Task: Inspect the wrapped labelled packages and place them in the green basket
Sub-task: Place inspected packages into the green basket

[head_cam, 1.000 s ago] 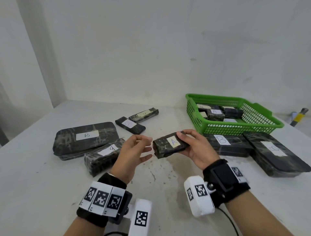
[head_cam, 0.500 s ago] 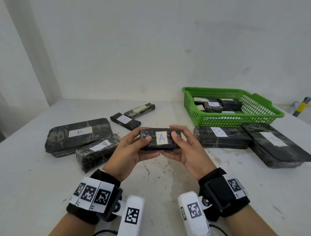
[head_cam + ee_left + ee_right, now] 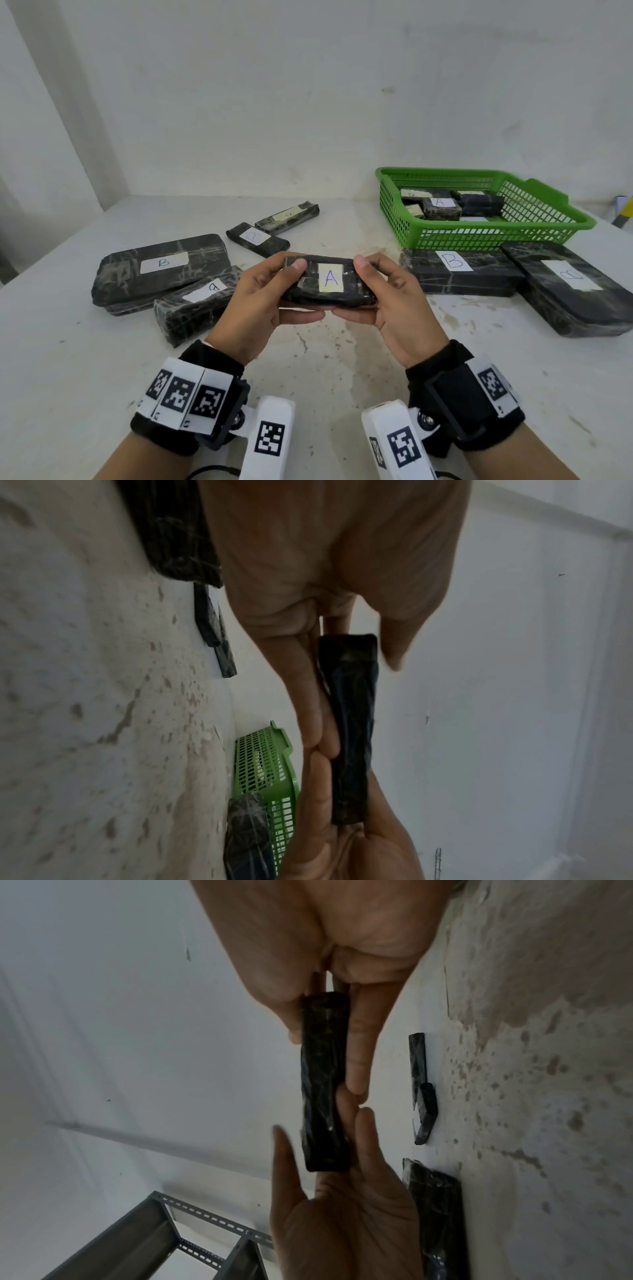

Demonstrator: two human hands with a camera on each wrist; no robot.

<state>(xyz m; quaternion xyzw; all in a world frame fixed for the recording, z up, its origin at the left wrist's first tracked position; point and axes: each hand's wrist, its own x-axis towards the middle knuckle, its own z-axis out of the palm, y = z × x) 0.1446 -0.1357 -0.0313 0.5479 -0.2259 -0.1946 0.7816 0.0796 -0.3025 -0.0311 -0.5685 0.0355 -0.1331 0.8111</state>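
Both hands hold a small black wrapped package labelled A [image 3: 330, 281] level above the table, label up. My left hand [image 3: 265, 294] grips its left end, thumb on top and fingers beneath. My right hand [image 3: 387, 294] grips the right end the same way. The wrist views show the package edge-on [image 3: 352, 723] [image 3: 323, 1083] between thumb and fingers. The green basket [image 3: 513, 233] sits at the back right with several wrapped packages inside, one labelled A [image 3: 440, 205].
On the table [image 3: 68, 377] lie two packages labelled B [image 3: 161, 270] [image 3: 459, 270], a large one at the right edge [image 3: 568, 287], one by my left wrist [image 3: 195, 305], and two small ones behind [image 3: 257, 240] [image 3: 287, 216]. A grey metal rack [image 3: 154, 1240] shows in the right wrist view.
A second ago only my right hand held the A package, tilted. My left hand has since taken its left end, and the package now sits level and closer to me.
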